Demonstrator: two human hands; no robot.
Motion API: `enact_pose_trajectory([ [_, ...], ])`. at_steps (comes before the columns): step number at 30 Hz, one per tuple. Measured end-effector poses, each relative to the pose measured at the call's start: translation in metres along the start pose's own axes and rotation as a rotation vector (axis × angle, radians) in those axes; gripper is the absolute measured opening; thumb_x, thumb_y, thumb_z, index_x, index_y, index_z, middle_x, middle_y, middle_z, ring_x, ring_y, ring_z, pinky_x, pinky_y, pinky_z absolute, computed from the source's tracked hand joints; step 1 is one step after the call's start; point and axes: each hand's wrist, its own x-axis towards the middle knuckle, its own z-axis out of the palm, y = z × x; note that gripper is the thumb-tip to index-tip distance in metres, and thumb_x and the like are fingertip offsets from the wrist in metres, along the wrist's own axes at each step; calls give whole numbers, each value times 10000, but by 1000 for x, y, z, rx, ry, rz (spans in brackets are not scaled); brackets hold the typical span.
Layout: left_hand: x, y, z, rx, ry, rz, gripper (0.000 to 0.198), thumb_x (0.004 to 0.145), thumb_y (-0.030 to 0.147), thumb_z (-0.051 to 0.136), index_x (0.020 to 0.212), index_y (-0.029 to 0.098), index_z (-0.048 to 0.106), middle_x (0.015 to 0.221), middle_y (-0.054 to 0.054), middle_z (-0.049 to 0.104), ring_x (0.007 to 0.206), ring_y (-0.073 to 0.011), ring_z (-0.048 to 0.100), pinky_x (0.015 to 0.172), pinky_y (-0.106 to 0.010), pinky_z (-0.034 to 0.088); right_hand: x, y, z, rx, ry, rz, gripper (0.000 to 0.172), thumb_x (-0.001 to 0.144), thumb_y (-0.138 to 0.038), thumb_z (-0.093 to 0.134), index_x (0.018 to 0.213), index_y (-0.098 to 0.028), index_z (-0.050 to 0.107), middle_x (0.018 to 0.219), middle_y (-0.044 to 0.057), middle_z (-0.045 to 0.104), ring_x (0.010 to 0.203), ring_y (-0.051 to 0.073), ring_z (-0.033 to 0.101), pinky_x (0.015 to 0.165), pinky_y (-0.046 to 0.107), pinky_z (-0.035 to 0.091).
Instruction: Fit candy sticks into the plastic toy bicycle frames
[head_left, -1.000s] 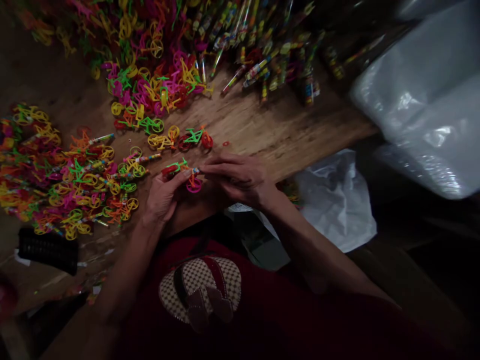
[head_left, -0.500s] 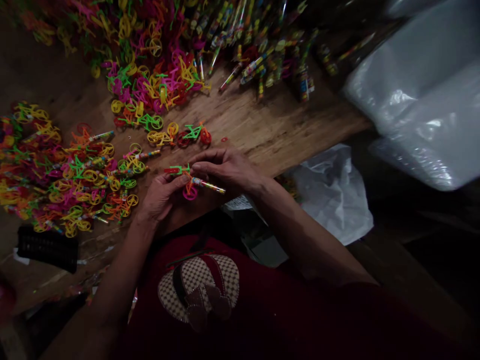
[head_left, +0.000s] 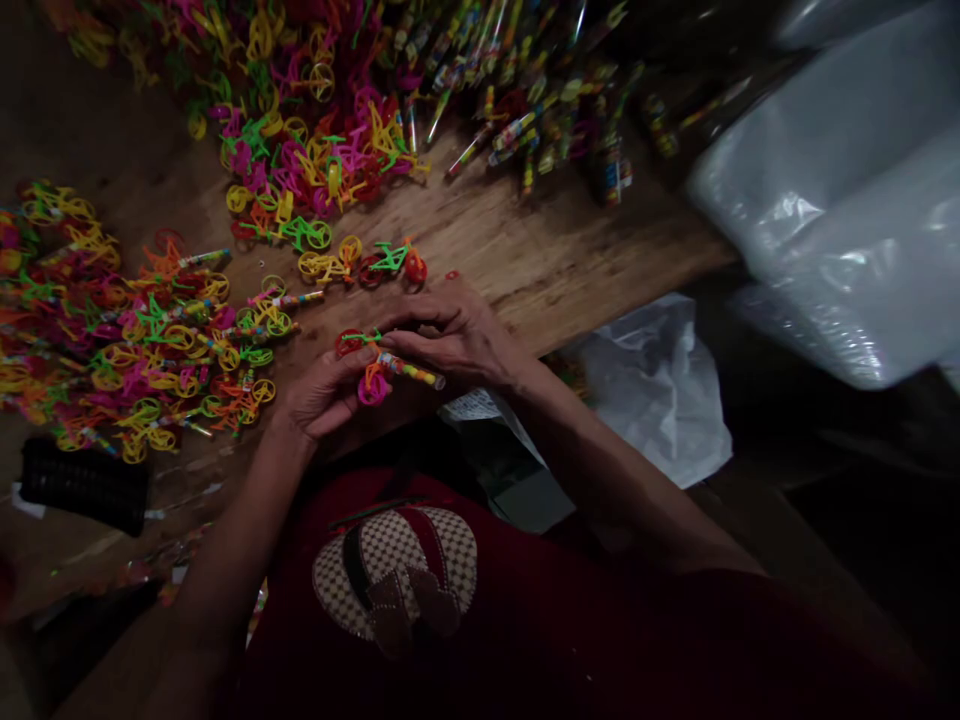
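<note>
In front of my body I hold a small plastic toy bicycle (head_left: 362,340) with a green frame, a red wheel and a pink wheel. A clear tube of colourful candy (head_left: 409,370) lies against it, slanting down to the right. My left hand (head_left: 326,393) is closed, its thumb and fingers pinching the bicycle from the left. From the right, my right hand (head_left: 457,335) is closed too, its thumb and forefinger at the green frame just above the tube. Fingers partly hide where tube and bicycle meet.
A heap of bicycles joined with tubes (head_left: 150,350) lies left on the wooden table (head_left: 570,260). Farther back are loose toy bicycles (head_left: 300,150) and candy tubes (head_left: 517,130). Clear plastic bags (head_left: 840,200) stand right, a black basket (head_left: 82,485) at lower left.
The toy bicycle has turned slightly in my fingers, so its red wheel now shows rounder. The tube's free end has shifted a little left. Both hands keep their hold.
</note>
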Motion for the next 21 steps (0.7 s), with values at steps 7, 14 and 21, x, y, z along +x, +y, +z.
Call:
enact_pose_trajectory([
  [7,1,5,0,-37,-11,-73,135,709,83,792,803,112,699,733,-40,718,603,-112,669,519,-165,544,2,11,3,-205,34,-191,194,935,-348,613,952,-212,750,814,29,725,736,149,644,669,273,500],
  [14,-23,35,-4,206,227,141,239,600,209,884,713,145,684,649,6,669,558,-88,609,542,-179,508,-3,17,-6,-209,146,-202,191,951,-252,566,1049,-229,728,903,36,755,809,156,690,754,299,544],
  [21,-81,114,-44,1002,992,607,223,635,415,862,763,286,733,664,60,658,739,-205,594,634,-314,426,-2,24,-17,-493,497,-83,226,963,-279,515,1019,-199,718,893,78,701,800,205,660,750,350,533],
])
